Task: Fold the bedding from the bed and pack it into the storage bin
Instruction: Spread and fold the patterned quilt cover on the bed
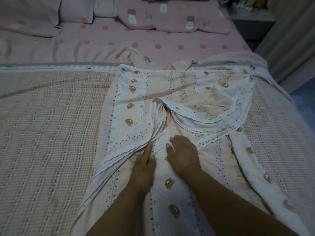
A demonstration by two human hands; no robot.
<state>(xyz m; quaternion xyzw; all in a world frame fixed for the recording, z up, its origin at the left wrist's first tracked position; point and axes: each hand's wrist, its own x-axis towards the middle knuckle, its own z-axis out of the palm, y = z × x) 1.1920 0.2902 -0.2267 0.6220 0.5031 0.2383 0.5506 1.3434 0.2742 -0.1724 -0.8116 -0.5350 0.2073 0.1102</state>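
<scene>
Near the bed's front edge, I saw the sheet (bear print, lace trim) lying bunched toward the right side. My left hand lay flat against a lace fold, fingers straight. My right hand pressed the sheet just beside it, fingers loosely spread.

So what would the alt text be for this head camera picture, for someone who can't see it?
Two bare hands, left and right, press flat on a rumpled pink bear-print sheet with white lace trim, spread over a checked peach bedspread. Beyond lie a pink polka-dot sheet and pink pillows.
</scene>
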